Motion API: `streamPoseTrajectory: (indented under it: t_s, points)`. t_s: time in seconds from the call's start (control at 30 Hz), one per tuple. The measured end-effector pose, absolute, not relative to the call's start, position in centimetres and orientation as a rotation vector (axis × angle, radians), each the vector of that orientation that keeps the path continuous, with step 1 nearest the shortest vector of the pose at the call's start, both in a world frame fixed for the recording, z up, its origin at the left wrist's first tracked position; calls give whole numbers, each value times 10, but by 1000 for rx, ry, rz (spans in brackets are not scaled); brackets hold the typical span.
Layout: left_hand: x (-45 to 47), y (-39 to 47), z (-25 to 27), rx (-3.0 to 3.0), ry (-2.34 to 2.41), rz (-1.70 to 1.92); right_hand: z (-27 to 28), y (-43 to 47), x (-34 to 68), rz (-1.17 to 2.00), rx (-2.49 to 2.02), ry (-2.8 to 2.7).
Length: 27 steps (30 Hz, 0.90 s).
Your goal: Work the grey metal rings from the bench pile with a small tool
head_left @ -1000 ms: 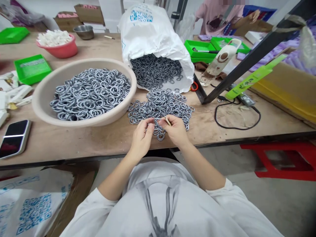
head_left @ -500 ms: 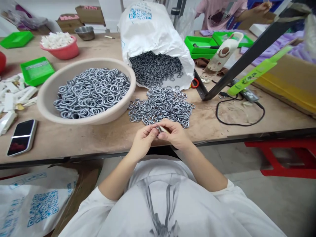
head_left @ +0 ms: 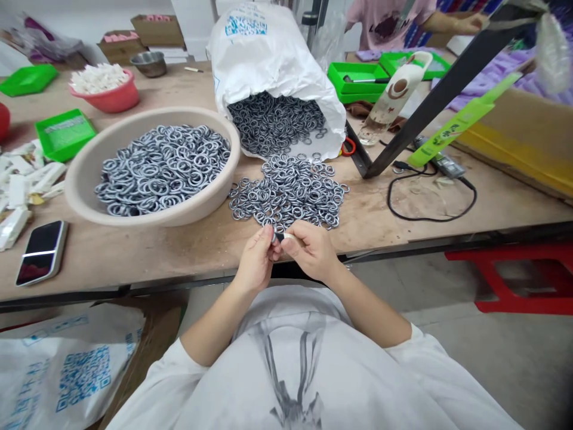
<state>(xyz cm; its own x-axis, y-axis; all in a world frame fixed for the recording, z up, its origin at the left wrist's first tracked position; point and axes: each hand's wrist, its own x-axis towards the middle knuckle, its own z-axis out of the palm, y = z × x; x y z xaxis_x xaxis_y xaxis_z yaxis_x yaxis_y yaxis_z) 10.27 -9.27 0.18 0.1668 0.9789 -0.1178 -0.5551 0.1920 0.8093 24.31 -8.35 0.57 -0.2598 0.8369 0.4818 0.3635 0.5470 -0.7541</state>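
At the table's front edge my left hand (head_left: 256,258) pinches a small grey ring (head_left: 273,237) between thumb and fingers. My right hand (head_left: 314,249) is closed on a small tool (head_left: 287,236) with a pale handle. Its short dark end points left and meets the ring; the rest of the handle is hidden in my palm. Just beyond my fingers lies a loose heap of grey rings (head_left: 295,191). A wide beige basin (head_left: 76,197) of the same rings stands to the left. Behind the heap, a white sack (head_left: 286,60) lies open with rings spilling out.
A phone (head_left: 41,252), white pieces (head_left: 18,191) and a green tray (head_left: 65,134) sit at left. On the right are a slanted metal bar (head_left: 430,101), a black cable (head_left: 430,220), a bottle (head_left: 394,95) and a red stool (head_left: 505,280). Another person (head_left: 387,24) is at the back.
My hands have drawn slightly apart, and the tool's dark end now shows between them. The left hand has turned more upright. The whole view has shifted a little.
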Motion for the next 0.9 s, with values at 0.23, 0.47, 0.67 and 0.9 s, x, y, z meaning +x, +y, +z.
streamPoseTrajectory:
  t_s: [0.23,0.47,0.67,0.9]
  points:
    - [106,-96,3,630,760,1227,6,-90,244,386,-1020,-2020]
    - [100,-99,-1,695,708,1159,7,-85,245,588,-1102,-1980]
    - [83,-105,-8,999,631,1057,-2,-51,259,546,-1474,-1806]
    - [28,-79,-4,969,914,1425,7,-30,210,186,-1590,-2359]
